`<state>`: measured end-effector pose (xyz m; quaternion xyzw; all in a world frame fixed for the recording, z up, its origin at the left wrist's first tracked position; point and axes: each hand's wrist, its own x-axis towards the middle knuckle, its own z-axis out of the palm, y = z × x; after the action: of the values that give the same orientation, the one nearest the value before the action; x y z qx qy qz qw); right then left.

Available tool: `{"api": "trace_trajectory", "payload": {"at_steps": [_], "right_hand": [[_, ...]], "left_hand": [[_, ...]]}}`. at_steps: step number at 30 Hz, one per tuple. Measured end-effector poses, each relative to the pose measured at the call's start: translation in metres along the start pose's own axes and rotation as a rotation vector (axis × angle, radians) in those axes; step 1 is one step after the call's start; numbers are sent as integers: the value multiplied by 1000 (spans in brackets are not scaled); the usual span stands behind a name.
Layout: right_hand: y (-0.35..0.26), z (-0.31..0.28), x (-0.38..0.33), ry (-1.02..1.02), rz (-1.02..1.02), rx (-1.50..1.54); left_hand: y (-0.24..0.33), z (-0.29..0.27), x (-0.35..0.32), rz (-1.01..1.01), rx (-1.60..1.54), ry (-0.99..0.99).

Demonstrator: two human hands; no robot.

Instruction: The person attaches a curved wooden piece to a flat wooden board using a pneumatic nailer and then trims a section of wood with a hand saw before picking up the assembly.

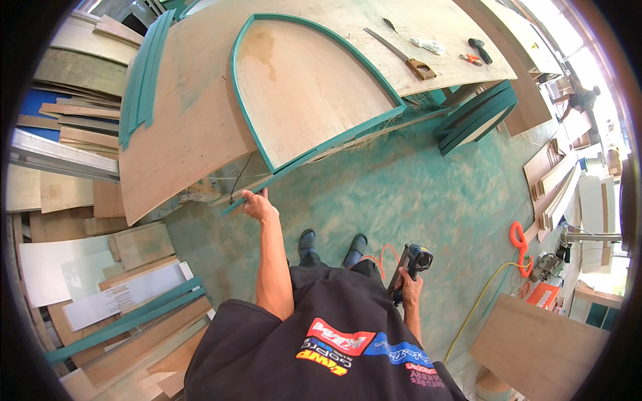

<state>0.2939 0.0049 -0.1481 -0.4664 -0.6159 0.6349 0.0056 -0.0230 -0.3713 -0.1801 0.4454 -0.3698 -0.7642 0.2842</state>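
Left hand (257, 204) at frame centre-left, arm stretched up from lower edge, fingers curled round lower end of a green strip (249, 194) jutting from under the arched frame (307, 80); grip closed on it, thumb side up. Right hand (409, 289) at lower right of centre, hanging by the hip, wrapped tight round handle of a nail gun (409, 264), dark body w/ blue top, nose pointing down-left. Orange hose (384, 257) looping from gun behind the leg.

Arched frame: pale plywood panel w/ green edging, curved top toward upper centre, straight bottom edge running down-left, lying on the bench (194, 120), a big plywood sheet filling upper centre. Lower corner of frame overhangs bench edge, just above left hand. Bundle of green strips (142, 73) on bench at upper left. Handsaw (404, 57) w/ wooden handle at upper right of bench; near it a white rag (428, 45), orange-handled pliers (472, 59), dark tool (480, 50).

Green-stained floor (414, 187) across centre-right. Dark boots (331, 246) at centre. Stack of green-edged panels (478, 117) leaning right of bench. Board offcuts (73, 113) piled along left edge; long green strips (127, 319) at lower left. Coiled orange hose (519, 244) and yellow hose (481, 301) at right. Plywood sheet (535, 347) at lower right.
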Motion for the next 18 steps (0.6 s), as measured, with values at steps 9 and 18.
{"api": "trace_trajectory", "payload": {"at_steps": [9,18], "right_hand": [[-18,5,9,-151,-31,-37],[-74,124,42,-343,-318,-762]], "left_hand": [[-1,11,11,-72,-36,54],[1,8,13,-142,-33,62]]}}
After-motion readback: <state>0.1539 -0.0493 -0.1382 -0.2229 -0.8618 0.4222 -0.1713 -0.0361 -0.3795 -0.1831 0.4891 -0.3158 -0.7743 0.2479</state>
